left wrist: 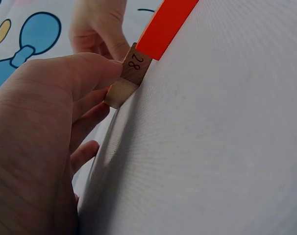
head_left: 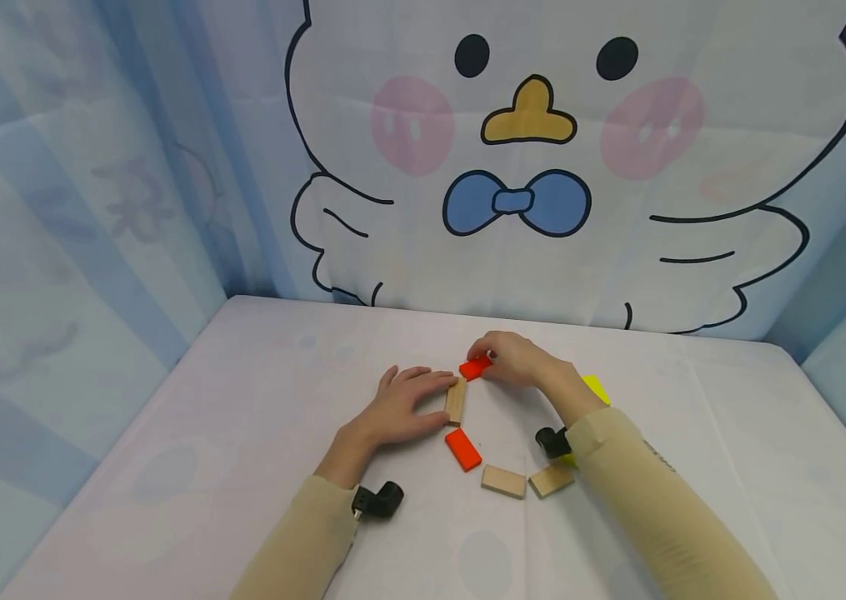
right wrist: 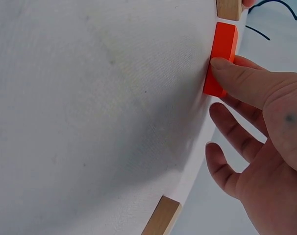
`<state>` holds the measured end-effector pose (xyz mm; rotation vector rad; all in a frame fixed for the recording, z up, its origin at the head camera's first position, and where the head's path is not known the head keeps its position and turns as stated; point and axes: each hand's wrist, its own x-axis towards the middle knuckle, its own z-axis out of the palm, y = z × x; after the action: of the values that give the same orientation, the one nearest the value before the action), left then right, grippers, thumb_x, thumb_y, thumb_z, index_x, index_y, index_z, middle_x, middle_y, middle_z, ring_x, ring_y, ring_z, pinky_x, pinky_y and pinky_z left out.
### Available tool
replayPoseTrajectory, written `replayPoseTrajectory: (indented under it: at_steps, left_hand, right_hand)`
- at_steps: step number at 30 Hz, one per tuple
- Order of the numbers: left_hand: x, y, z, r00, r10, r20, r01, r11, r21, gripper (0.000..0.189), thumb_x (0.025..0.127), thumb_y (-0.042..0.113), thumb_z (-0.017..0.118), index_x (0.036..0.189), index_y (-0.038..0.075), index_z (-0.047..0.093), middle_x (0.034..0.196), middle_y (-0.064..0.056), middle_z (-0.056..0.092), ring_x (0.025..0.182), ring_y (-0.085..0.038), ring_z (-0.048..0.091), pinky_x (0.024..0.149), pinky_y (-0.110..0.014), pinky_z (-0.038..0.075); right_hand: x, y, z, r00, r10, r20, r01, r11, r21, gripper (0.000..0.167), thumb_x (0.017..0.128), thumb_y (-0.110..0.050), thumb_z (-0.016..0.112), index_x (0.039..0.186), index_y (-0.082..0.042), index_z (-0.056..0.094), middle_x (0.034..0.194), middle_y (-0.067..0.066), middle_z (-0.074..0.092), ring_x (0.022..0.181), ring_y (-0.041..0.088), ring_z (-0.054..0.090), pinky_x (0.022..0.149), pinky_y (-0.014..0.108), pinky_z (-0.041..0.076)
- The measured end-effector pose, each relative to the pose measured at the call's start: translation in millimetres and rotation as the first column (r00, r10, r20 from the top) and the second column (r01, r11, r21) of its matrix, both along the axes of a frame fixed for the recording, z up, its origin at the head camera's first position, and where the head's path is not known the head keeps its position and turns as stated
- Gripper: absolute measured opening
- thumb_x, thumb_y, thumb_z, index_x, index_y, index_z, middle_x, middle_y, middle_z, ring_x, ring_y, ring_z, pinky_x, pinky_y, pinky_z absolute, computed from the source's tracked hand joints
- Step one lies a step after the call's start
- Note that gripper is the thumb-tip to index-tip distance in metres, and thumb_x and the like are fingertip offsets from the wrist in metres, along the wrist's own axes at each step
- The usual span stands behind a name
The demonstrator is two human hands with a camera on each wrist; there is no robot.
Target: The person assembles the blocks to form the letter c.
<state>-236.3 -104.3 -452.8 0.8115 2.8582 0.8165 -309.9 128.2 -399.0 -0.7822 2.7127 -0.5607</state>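
My right hand [head_left: 516, 360] pinches a red block [right wrist: 222, 58] between thumb and fingers at the far end of a curved row of blocks. Just nearer stands a wooden block [head_left: 456, 402], spanned by the thumb and index finger of my left hand [head_left: 398, 410]. The left wrist view shows the number 28 on this wooden block [left wrist: 134, 67], with the left thumb against it. A second red block [head_left: 463, 449] lies close to its near end. In the right wrist view a small gap separates the held red block from the wooden one.
Two more wooden blocks, one at the front [head_left: 503, 482] and one to its right [head_left: 552, 481], continue the curve. Yellow blocks [head_left: 597, 388] are partly hidden by the right forearm. A white cloth [head_left: 242, 417] covers the table, and a printed curtain [head_left: 528, 267] hangs behind.
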Motion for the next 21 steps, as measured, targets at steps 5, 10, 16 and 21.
replayPoseTrajectory:
  at_steps: [5, 10, 16, 21]
  left_hand:
    - [-1.0, -0.4, -0.7, 1.0, 0.003, -0.001, -0.003, 1.0, -0.006, 0.056, 0.095, 0.04, 0.061, 0.149, 0.025, 0.053, 0.152, 0.002, 0.049, 0.143, -0.026, 0.033, 0.117, -0.062, 0.005]
    - [0.0, -0.2, 1.5, 1.0, 0.0, 0.007, 0.0, 1.0, -0.006, 0.057, 0.095, 0.039, 0.06, 0.149, 0.025, 0.053, 0.152, 0.002, 0.049, 0.143, -0.026, 0.034, 0.117, -0.062, 0.005]
    - [2.1, -0.4, 4.0, 1.0, -0.003, 0.007, 0.003, 1.0, 0.008, 0.056, 0.095, 0.038, 0.061, 0.148, 0.023, 0.054, 0.151, 0.001, 0.05, 0.142, -0.028, 0.034, 0.116, -0.063, 0.006]
    - [2.1, 0.2, 4.3, 1.0, -0.003, 0.004, 0.003, 1.0, 0.008, 0.056, 0.094, 0.037, 0.061, 0.148, 0.023, 0.054, 0.151, 0.001, 0.05, 0.142, -0.028, 0.034, 0.116, -0.063, 0.006]
  right_hand:
    - [0.0, -0.6, 0.2, 1.0, 0.015, -0.012, -0.015, 1.0, -0.002, 0.029, 0.094, -0.004, 0.069, 0.123, -0.008, 0.07, 0.12, 0.01, 0.065, 0.107, 0.029, 0.056, 0.1, 0.045, 0.048]
    - [1.3, -0.9, 1.0, 1.0, 0.012, -0.011, -0.012, 1.0, -0.004, 0.029, 0.094, -0.004, 0.069, 0.123, -0.008, 0.07, 0.121, 0.01, 0.064, 0.108, 0.029, 0.056, 0.1, 0.045, 0.048]
    - [1.8, -1.2, 1.7, 1.0, 0.006, -0.006, -0.006, 1.0, 0.0, 0.029, 0.095, -0.005, 0.069, 0.123, -0.009, 0.07, 0.121, 0.009, 0.064, 0.109, 0.029, 0.056, 0.101, 0.044, 0.048]
    - [2.3, -1.0, 2.0, 1.0, 0.009, -0.015, -0.009, 1.0, 0.005, 0.029, 0.095, -0.005, 0.069, 0.124, -0.009, 0.07, 0.122, 0.009, 0.064, 0.11, 0.029, 0.056, 0.101, 0.045, 0.048]
